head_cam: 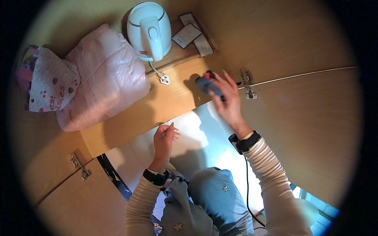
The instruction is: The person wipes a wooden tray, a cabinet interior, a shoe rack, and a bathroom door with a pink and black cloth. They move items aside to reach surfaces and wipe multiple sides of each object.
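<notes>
My right hand grips a small dark blue-grey object with a red part, blurred, so its kind is unclear. This hand is over the right end of the cabinet's wooden bottom board, near the door hinge. My left hand hangs lower, just in front of the board's edge, fingers loosely curled, with nothing visible in it. Behind the board stands a white electric kettle, upright, its handle towards me. The kettle's three-pin plug lies on the board.
A folded pink padded bundle fills the left side, with a strawberry-print bag against it. Three flat white packets lie right of the kettle. Cabinet doors stand open left and right. A black cable runs beside my right forearm.
</notes>
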The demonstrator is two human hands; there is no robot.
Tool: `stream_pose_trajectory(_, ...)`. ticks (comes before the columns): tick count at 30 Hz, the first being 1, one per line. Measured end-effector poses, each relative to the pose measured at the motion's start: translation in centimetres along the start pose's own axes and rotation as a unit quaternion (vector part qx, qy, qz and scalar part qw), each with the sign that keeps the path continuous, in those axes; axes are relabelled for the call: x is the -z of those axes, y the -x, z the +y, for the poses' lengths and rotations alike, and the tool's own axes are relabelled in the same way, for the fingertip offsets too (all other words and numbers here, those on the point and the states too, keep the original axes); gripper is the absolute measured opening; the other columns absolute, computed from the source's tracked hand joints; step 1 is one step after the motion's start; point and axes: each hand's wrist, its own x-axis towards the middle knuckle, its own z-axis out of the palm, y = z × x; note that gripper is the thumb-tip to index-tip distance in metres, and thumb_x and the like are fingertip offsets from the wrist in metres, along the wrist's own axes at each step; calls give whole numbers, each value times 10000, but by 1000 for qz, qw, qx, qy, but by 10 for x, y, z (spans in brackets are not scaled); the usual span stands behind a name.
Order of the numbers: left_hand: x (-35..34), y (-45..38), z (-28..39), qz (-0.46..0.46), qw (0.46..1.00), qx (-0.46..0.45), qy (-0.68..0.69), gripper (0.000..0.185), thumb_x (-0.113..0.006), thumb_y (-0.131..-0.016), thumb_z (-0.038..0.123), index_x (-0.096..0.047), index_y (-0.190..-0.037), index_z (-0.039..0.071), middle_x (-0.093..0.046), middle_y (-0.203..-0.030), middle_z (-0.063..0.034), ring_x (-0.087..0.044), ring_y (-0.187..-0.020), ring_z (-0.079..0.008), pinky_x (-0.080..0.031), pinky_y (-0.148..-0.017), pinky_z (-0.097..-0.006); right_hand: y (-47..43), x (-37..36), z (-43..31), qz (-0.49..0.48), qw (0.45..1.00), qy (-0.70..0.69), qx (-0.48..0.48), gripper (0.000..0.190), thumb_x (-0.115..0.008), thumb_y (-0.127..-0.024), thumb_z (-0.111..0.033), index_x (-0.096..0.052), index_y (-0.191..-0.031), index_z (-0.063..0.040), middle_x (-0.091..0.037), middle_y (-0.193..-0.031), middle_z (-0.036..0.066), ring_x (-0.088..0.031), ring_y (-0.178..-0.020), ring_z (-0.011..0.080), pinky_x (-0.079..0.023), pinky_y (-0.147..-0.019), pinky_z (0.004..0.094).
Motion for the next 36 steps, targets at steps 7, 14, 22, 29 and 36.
stream_pose_trajectory(7, 11, 6, -7, 7, 1000, 0, -20, 205, -624, -915, 213, -534, -800, 70, -601, -701, -15, -547, -598, -51, -399, -508, -185, 20, -91, -6, -154, 976, 155, 9, 479, -517, -893, -472, -500, -1337, -293, -262, -1519, 102, -177, -1379, 440, -96, -1053, 677)
stream_pose_trajectory(14, 3, 5, -9, 8, 999, 19, 43, 205, -619, -920, 210, -528, -805, 67, -616, -716, -25, -553, -597, -55, -410, -517, -180, 38, -117, 24, 64, 947, 189, -254, 623, -418, -946, -435, -208, -1488, -211, -105, -1545, 164, -111, -1379, 478, -118, -1090, 616)
stream_pose_trajectory(22, 19, 12, -7, 16, 999, 19, 38, 215, -624, -919, 230, -555, -821, 52, -625, -719, -32, -534, -574, -55, -416, -528, -183, 12, -154, 24, 428, 742, -157, -492, 804, -561, -897, -443, -179, -1456, -8, -480, -1288, 306, -525, -1124, 409, -426, -942, 419)
stream_pose_trajectory(29, 74, 23, -21, 168, 966, 14, 194, 196, -623, -917, 236, -555, -819, 80, -618, -725, -21, -522, -587, -78, -413, -547, -205, 23, -197, -75, 375, 726, -160, -554, 658, -503, -918, -505, -423, -1312, 16, -550, -1217, 257, -563, -1068, 367, -461, -870, 393)
stream_pose_trajectory(36, 147, 62, -17, 317, 933, -1, 172, 193, -592, -927, 228, -587, -1054, 84, -604, -1022, -20, -534, -903, -98, -408, -805, -255, 66, -271, -192, 229, 735, -281, -573, 651, -463, -942, -482, -339, -1342, 18, -533, -1218, 217, -547, -1069, 346, -442, -863, 385)
